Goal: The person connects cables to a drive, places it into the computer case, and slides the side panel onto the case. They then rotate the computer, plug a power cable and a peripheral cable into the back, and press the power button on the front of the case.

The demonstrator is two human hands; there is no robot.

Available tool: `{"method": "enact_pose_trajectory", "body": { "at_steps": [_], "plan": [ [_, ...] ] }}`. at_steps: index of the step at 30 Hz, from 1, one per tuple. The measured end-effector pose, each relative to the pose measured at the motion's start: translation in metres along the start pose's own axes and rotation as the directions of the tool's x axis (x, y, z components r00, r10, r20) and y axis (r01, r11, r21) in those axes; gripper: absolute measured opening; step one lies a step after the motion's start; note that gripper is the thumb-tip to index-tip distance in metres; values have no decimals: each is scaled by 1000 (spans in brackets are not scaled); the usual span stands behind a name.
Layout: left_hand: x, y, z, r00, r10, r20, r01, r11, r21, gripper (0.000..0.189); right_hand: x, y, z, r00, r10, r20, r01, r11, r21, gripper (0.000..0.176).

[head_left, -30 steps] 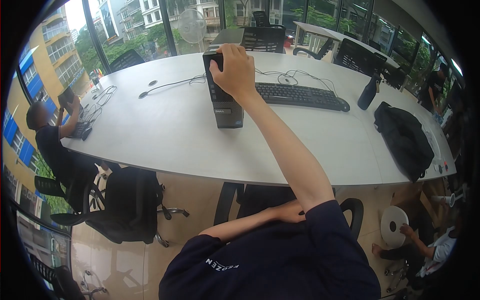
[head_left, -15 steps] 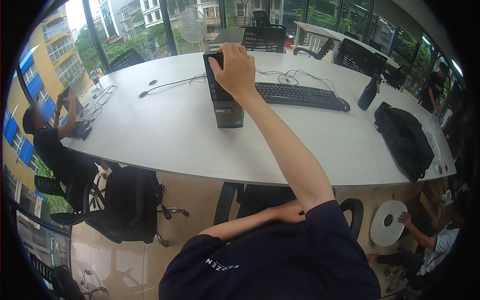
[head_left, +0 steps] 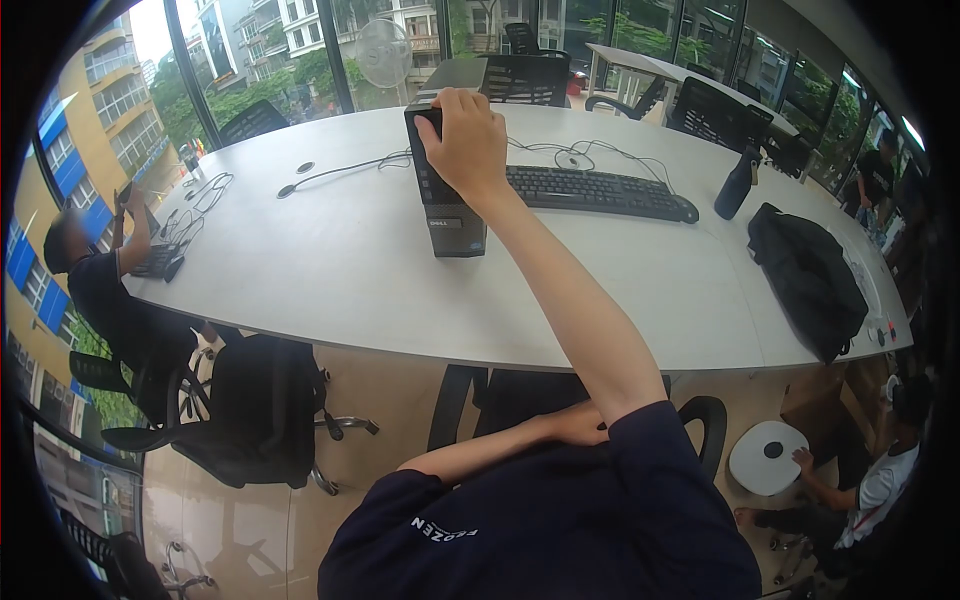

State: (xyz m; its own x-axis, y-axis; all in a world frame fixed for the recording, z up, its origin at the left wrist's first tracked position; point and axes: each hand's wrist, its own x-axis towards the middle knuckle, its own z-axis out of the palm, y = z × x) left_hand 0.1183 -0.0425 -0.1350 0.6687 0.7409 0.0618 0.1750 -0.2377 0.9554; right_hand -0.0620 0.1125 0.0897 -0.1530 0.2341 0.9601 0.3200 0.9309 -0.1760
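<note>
A black Dell desktop computer tower (head_left: 458, 232) stands upright on the table. My right hand (head_left: 468, 145) grips its upper part, thumb on the front panel and fingers curled over the top edge. Just right of the tower lies a black keyboard (head_left: 600, 192), apart from my hand. My left hand (head_left: 582, 427) rests low at my lap near my right elbow. Its fingers are partly hidden by my right arm, and no object shows in it.
The white table (head_left: 340, 250) carries cables, a dark bottle (head_left: 736, 185) and a black bag (head_left: 805, 280). At left sits a person (head_left: 130, 290) with a raised device. Another person, lower right, touches a white round-cornered object (head_left: 768, 458). Black chair (head_left: 262, 410) stands left.
My right hand and the tower look nearly still. At lower right the white object has shifted down and left with that person's hand. The seated person's device at left has turned slightly.
</note>
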Motion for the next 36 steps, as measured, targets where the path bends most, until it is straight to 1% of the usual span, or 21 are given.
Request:
{"method": "enact_pose_trajectory", "body": {
  "at_steps": [3, 5, 8, 12, 14, 16, 18, 20, 22, 23, 26, 28, 32, 36],
  "plan": [
    [0, -1, 1, 1000, 6, -6, -6, 1000, -3, 56, 0, 0, 0, 1000, -5, -8, 5, 1000, 3, 28],
    [2, -12, 3, 998, 64, -25, -64, 998, -10, 57, -1, 1, 0, 1000, -6, -5, 6, 1000, 4, 28],
    [4, -19, 4, 999, 38, -13, -38, 999, 14, 57, -1, 1, 1, 1000, -6, 1, 6, 1000, -2, 28],
    [5, -22, 5, 998, 59, -18, -59, 998, -2, 57, -2, 2, 2, 1000, -14, -6, 14, 1000, -8, 29],
    [4, -21, 4, 999, 38, -11, -37, 999, 20, 56, -1, 1, 1, 1000, -13, -7, 13, 1000, -6, 30],
    [1, -12, 2, 999, 37, -8, -37, 999, 25, 55, -2, 2, -2, 999, -4, 50, 3, 1000, 20, 30],
    [1, -10, 1, 999, 36, -5, -36, 999, 29, 55, -5, 5, -5, 999, -17, 46, 15, 998, 57, 30],
    [3, -15, 3, 997, 76, -3, -76, 996, 47, 53, -7, 10, -8, 999, -30, 43, 26, 995, 93, 31],
    [6, -19, 3, 998, 63, 9, -63, 997, 51, 52, -7, 12, -10, 996, -45, 82, 32, 987, 156, 32],
    [6, -20, 3, 998, 50, 24, -52, 997, 54, 52, -8, 12, -10, 996, -44, 82, 31, 987, 155, 32],
    [6, -21, 4, 997, 77, -2, -76, 993, 86, 52, -10, 15, -11, 995, -37, 96, 16, 978, 208, 37],
    [3, -12, 2, 999, 51, 1, -51, 995, 84, 53, -15, 16, -9, 998, -38, 49, 24, 969, 246, 43],
    [4, -14, 3, 1000, -3, 9, 2, 997, 78, 54, -17, 17, -10, 998, -50, 37, 40, 969, 242, 47],
    [5, -15, 3, 1000, 18, 13, -18, 998, 62, 55, -16, 15, -16, 996, -63, 69, 44, 970, 239, 52]
  ]
}}
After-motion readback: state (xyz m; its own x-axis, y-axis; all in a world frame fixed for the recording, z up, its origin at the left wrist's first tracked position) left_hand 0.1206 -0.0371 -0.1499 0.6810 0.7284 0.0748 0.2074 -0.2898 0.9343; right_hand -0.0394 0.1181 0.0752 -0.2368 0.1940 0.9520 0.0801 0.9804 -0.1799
